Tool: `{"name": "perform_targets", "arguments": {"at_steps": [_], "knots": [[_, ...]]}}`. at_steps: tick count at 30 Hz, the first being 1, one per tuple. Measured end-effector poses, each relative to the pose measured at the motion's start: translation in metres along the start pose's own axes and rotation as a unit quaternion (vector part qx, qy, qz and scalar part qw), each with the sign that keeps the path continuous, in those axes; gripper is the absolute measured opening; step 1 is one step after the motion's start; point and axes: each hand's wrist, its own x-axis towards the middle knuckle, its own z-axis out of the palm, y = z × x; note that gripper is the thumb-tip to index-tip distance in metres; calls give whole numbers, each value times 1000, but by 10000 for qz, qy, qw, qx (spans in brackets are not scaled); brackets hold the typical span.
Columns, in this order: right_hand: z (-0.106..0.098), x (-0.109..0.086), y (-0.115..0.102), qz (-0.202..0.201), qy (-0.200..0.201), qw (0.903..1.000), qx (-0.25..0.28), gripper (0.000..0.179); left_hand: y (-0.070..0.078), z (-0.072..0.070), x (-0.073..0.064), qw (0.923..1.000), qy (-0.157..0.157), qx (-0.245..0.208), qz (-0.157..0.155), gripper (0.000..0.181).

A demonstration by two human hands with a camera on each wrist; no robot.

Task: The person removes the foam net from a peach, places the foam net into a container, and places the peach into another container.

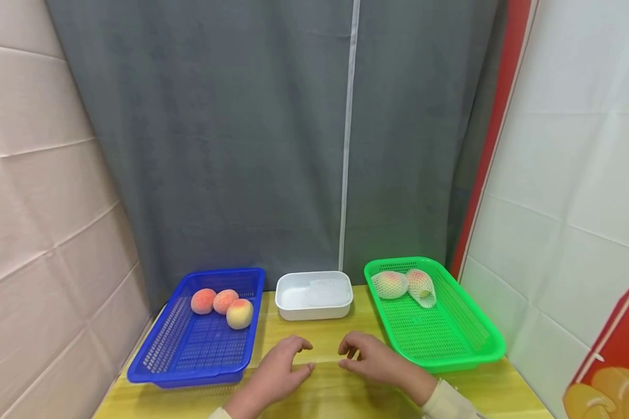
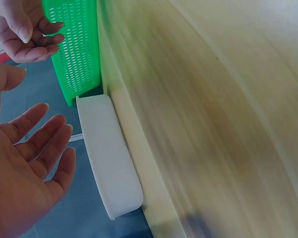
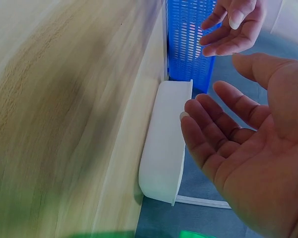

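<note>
Above the front of the table, my left hand (image 1: 282, 368) hovers with relaxed, slightly bent fingers and holds nothing. Facing it across a small gap, my right hand (image 1: 369, 359) is also free of any object, its fingers loosely curled. Beyond both hands stands a white plastic tub (image 1: 314, 313) containing white foam netting (image 1: 329, 292). To the left, a blue basket (image 1: 159, 349) carries two reddish peaches (image 1: 202, 301) and a paler yellow peach (image 1: 239, 314). In the green basket (image 1: 463, 337) at right lie two peaches in white foam nets (image 1: 390, 284).
The wooden table (image 1: 314, 396) ends at a grey curtain (image 1: 251, 145) close behind the tub. Pale fabric walls (image 1: 47, 203) rise on both sides. A red panel with printed fruit (image 1: 615, 372) is at the far right.
</note>
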Motion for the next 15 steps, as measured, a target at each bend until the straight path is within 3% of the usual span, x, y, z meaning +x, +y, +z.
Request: {"name": "perform_targets", "arguments": {"at_steps": [9,15], "knots": [[-2,-2,-4,-20,74,10000,-37,17,2,1,2,9999,113,84,-24,32],[-15,-5,-6,-48,281,9995,-108,14,8,1,17,9996,181,152,139,31]]}}
